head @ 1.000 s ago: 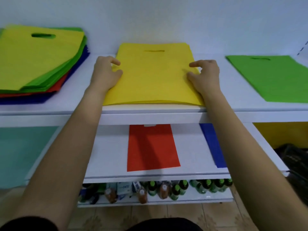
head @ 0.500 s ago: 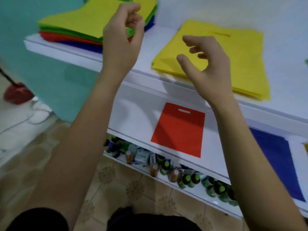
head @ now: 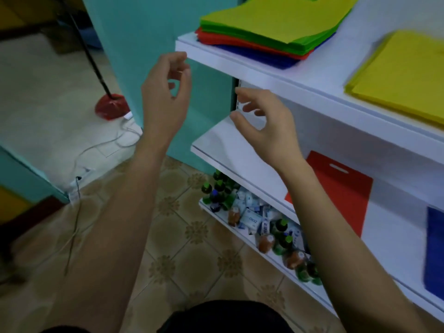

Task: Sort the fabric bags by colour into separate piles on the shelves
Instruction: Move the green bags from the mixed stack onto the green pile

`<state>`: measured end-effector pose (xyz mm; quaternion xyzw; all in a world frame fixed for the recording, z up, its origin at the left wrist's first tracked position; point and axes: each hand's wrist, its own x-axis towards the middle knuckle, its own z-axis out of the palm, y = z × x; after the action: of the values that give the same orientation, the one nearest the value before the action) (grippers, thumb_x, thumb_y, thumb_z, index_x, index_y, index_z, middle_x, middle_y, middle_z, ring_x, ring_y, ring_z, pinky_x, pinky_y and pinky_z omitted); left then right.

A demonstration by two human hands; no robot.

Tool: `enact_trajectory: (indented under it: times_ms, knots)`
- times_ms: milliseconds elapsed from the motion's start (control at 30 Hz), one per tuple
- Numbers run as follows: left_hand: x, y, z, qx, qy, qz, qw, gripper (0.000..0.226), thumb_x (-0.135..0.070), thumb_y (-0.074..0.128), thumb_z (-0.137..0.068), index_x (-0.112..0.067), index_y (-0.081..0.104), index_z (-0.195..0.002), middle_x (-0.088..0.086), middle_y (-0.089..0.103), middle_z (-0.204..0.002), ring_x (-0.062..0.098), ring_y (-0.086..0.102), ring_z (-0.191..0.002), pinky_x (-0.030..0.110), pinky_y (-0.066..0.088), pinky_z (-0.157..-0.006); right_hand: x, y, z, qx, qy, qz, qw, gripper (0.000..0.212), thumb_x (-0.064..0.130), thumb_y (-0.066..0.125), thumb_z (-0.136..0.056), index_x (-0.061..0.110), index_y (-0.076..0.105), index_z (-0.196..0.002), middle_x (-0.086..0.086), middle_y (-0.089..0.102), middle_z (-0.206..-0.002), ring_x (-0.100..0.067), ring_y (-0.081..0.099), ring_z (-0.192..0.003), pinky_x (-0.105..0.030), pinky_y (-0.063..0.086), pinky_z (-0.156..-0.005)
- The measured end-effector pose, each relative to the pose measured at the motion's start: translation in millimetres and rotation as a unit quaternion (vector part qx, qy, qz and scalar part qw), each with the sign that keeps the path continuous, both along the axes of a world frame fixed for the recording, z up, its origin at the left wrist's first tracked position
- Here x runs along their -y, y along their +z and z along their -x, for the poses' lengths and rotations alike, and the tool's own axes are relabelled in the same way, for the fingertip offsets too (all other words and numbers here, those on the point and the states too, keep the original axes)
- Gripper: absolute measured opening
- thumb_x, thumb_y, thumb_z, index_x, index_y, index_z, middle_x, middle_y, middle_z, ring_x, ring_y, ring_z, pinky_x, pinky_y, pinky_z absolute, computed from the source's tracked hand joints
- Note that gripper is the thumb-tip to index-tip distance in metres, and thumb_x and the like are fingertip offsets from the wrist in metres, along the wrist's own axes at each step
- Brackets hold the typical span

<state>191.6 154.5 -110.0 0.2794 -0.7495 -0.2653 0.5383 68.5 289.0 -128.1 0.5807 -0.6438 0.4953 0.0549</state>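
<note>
Both hands were empty. The left hand (head: 165, 97) was raised at about 10 o'clock in the view, its fingers loosely curled with the thumb close to the fingertips, pinching nothing. The right hand (head: 266, 131) hung near the centre in front of the middle shelf (head: 228, 145), fingers spread and gently bent, touching nothing.

The sorting looked well short of halfway. The mixed stack (head: 276, 27) lay at 1 o'clock on the top shelf (head: 264, 68), with a yellow-green bag uppermost, green layers under it, then red and blue edges showing below; it was thick and plainly unsorted. At 2 to 3 o'clock, on the same shelf and well apart from the stack, sat the yellow pile (head: 403, 75), several sheets deep by its edge. On the middle shelf a single red bag (head: 336, 188) lay flat at 4 o'clock, its handle slot away from the person, and a blue bag (head: 434, 251) lay beside it nearer 5 o'clock, cut off by the frame. By my reading, the next bag had yet to be taken from the stack, and most of the work was left.

On the bottom shelf (head: 209, 207) stood green-capped bottles (head: 217, 188) and pale packets (head: 252, 219). One packet carried dark lettering, too blurred to read with any confidence. No bag showed a brand or print.
</note>
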Motion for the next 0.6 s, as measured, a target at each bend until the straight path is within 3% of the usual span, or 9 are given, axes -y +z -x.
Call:
enact_trajectory:
  times_ms: [233,433,600]
  knots:
    - [60.8,-10.3,-97.4,0.020,0.024,-0.011,0.999,0.027,-0.021,0.046,-0.090,-0.011,0.056,-0.113,-0.019,0.054,-0.093,-0.014,0.052,-0.079,0.026,0.048,-0.079,70.5,-16.6,-97.3,0.037,0.033,-0.019,0.999,0.036,0.026,0.058,-0.086,0.011,0.058,-0.119,0.007,0.055,-0.103,-0.009,0.056,-0.088,-0.009,0.040,-0.080]
    - [102.4,-22.5,-151.1,0.033,0.028,-0.019,0.999,0.029,-0.020,0.046,-0.089,-0.007,0.057,-0.113,-0.006,0.059,-0.098,-0.002,0.054,-0.080,0.027,0.048,-0.079,119.3,-26.7,-153.1,0.098,0.056,-0.050,0.992,0.034,0.023,0.059,-0.088,0.013,0.057,-0.120,0.008,0.055,-0.104,-0.008,0.056,-0.088,-0.016,0.044,-0.081]
    - [146.5,-26.4,-164.7,0.002,0.040,-0.029,0.999,0.028,-0.025,0.045,-0.089,-0.011,0.057,-0.109,-0.002,0.060,-0.097,0.016,0.062,-0.082,0.045,0.053,-0.078,166.7,-23.5,-164.0,0.090,0.062,-0.059,0.992,0.033,0.024,0.059,-0.088,0.015,0.057,-0.120,0.009,0.056,-0.103,-0.004,0.055,-0.087,-0.010,0.040,-0.079]
